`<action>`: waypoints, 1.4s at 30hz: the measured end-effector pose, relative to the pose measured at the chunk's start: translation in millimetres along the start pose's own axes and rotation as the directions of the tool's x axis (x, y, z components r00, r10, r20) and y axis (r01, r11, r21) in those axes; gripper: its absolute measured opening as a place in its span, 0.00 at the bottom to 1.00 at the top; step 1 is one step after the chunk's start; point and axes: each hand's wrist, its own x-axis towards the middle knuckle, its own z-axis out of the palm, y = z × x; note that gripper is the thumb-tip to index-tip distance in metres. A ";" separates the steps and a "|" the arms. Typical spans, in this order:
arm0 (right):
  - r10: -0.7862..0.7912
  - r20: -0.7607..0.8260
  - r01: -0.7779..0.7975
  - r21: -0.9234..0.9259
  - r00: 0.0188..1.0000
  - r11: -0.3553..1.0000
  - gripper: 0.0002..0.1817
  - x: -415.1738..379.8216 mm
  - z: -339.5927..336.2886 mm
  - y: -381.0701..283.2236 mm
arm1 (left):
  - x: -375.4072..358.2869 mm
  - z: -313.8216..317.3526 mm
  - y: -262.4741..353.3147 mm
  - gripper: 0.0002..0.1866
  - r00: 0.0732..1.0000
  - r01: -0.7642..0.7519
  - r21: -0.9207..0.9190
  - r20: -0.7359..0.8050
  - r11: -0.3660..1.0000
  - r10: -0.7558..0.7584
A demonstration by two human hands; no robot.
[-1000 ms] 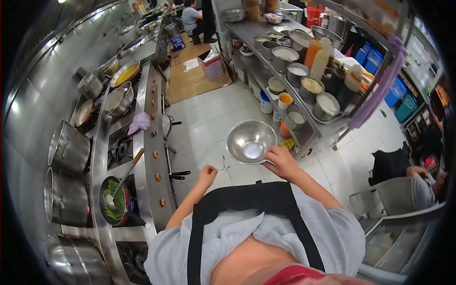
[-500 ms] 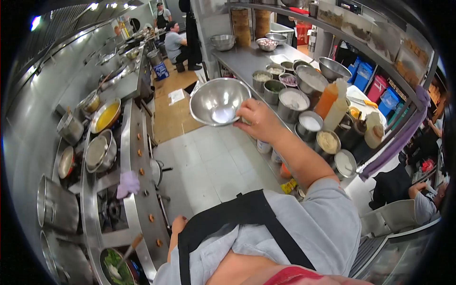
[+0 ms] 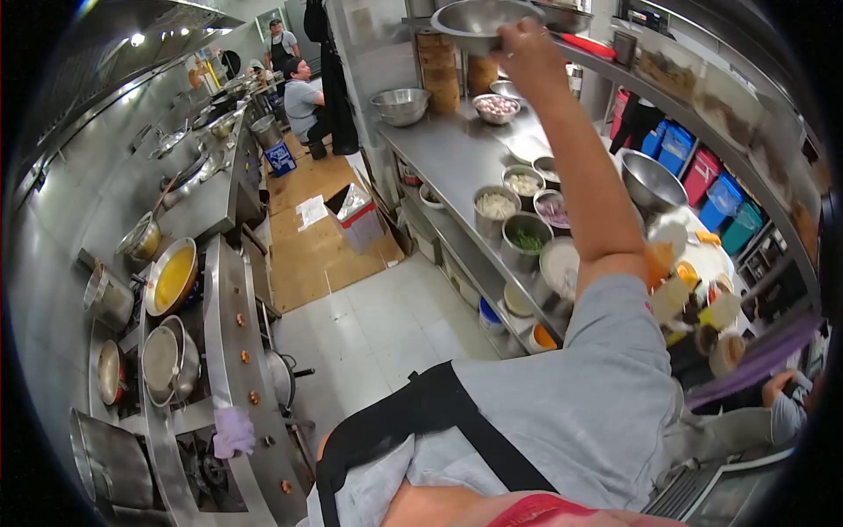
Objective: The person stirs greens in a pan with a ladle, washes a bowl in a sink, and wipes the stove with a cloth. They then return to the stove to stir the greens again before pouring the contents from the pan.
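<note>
**Bowl high at the shelf, prep tabletop below**

I see my right hand (image 3: pixel 527 48) raised at the top of the view, gripping the rim of a steel bowl (image 3: pixel 479 19) that sits just left of it, level with the upper shelf (image 3: pixel 667 66). Directly below the hand runs the tabletop (image 3: pixel 448 158), carrying a cluster of ingredient tubs (image 3: pixel 518 211). Further back on it, below and left of the hand, stands a second bowl (image 3: pixel 401 104). Well left of the hand, across the floor aisle (image 3: pixel 369 325), lies the stove line (image 3: pixel 189 290) with a pan (image 3: pixel 171 277) on it.
</note>
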 end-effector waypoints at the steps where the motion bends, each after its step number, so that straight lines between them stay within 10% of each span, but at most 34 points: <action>1: 0.029 -0.001 -0.029 -0.080 1.000 0.996 0.14 15.5 9.7 18.4 | 10.1 -2.5 4.1 0.13 1.000 0.019 -0.004 0.000 1.000 -0.019; 4: 0.249 0.154 -0.226 -0.152 0.956 0.962 0.12 65.9 43.2 75.1 | 39.9 -9.1 11.0 0.13 0.997 0.077 -0.020 -0.006 0.997 -0.077; 8: 0.215 -0.168 -0.247 -0.203 0.962 0.948 0.14 105.2 140.9 197.1 | 73.5 -9.8 7.8 0.13 0.994 0.103 -0.046 -0.017 0.994 -0.104; 12: 0.349 -0.014 -0.317 -0.450 0.937 0.835 0.13 137.4 161.9 245.1 | 104.7 8.1 -26.7 0.14 0.996 0.041 -0.089 -0.070 0.995 -0.048; 13: 0.466 -0.053 -0.466 -0.222 0.883 0.857 0.17 146.5 188.6 284.8 | 87.9 -17.5 16.1 0.14 0.988 0.145 -0.052 -0.055 0.988 -0.148; 14: 0.396 0.057 -0.313 -0.513 0.916 0.799 0.18 146.9 200.4 304.0 | 60.9 -56.7 80.6 0.15 0.968 0.246 -0.013 -0.039 0.969 -0.246; 21: 0.684 0.073 -0.519 -0.593 0.726 0.615 0.21 154.4 184.8 247.3 | 64.9 -50.6 67.6 0.13 0.902 0.423 -0.029 -0.079 0.906 -0.424; 24: 0.585 0.156 -0.404 -0.582 0.796 0.706 0.22 140.5 132.5 86.0 | 48.7 -49.8 63.2 0.12 0.887 0.413 -0.168 -0.151 0.895 -0.437; 25: 0.278 -0.016 -0.236 -0.577 0.960 0.782 0.25 134.3 163.7 103.2 | 39.0 -50.3 58.7 0.13 0.888 0.390 -0.207 -0.173 0.897 -0.426; 29: 0.260 0.096 -0.156 -0.585 0.961 0.796 0.27 137.4 184.7 -10.1 | -5.0 -38.3 32.9 0.13 0.879 0.331 -0.250 -0.268 0.910 -0.394; 31: -0.189 0.061 0.162 0.303 0.980 0.939 0.28 126.9 206.0 -56.7 | -30.0 -18.4 13.1 0.13 0.856 0.348 -0.292 -0.287 0.891 -0.429; 33: -0.430 0.377 0.346 0.272 0.820 0.898 0.31 124.7 260.6 -115.4 | -60.9 -2.8 -6.6 0.12 0.837 0.354 -0.336 -0.304 0.873 -0.456; 35: -0.503 0.123 0.276 0.714 0.855 0.644 0.17 73.9 295.5 -231.2 | -99.8 11.4 -24.3 0.12 0.808 0.371 -0.425 -0.292 0.826 -0.512; 39: -0.830 0.230 0.009 0.962 0.507 0.272 0.14 -43.7 185.4 -421.9 | -178.9 36.9 -52.8 0.12 0.735 0.423 -0.542 -0.263 0.727 -0.624; 42: -0.942 0.254 0.012 0.965 0.219 0.263 0.17 -136.4 113.7 -531.9 | -234.3 56.5 -61.6 0.12 0.635 0.452 -0.629 -0.271 0.632 -0.723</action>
